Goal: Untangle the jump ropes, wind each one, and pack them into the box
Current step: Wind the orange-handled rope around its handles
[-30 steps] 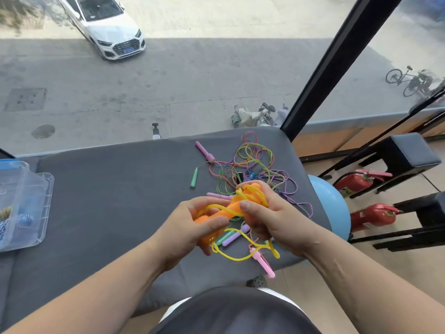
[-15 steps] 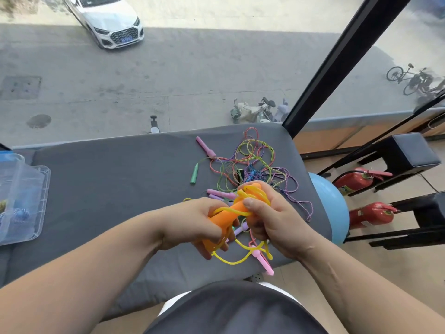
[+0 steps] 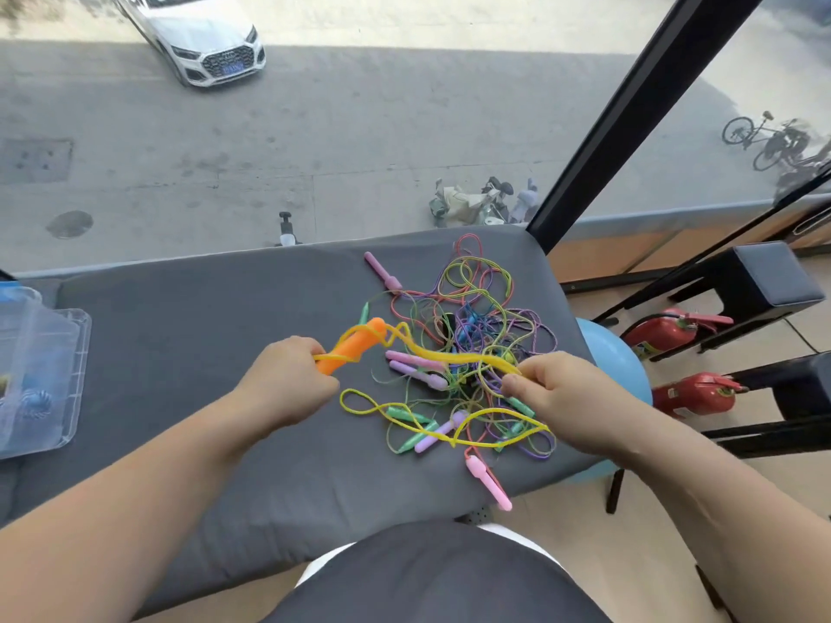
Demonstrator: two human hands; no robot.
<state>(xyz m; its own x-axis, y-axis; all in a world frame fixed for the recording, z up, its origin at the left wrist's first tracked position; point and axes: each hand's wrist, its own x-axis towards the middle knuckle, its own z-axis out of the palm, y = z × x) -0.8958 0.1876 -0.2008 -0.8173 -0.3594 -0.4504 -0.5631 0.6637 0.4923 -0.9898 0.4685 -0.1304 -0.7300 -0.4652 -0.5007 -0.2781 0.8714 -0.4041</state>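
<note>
One yellow rope (image 3: 449, 355) stretches over the grey pad (image 3: 202, 353): left hand (image 3: 288, 384) grips its orange handles (image 3: 359, 341), right hand (image 3: 566, 397) pinches the cord. Tangled ropes (image 3: 472, 308) crowd the pad's right edge; clear box (image 3: 40, 375) at the left edge; window (image 3: 359, 150) along the far one.

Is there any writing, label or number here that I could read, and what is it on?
Nothing here can be read.
Blue number plate on the white car: too blurred to read.
Label on the upper fire extinguisher: too small to read.
Label on the lower fire extinguisher: too blurred to read.
</note>
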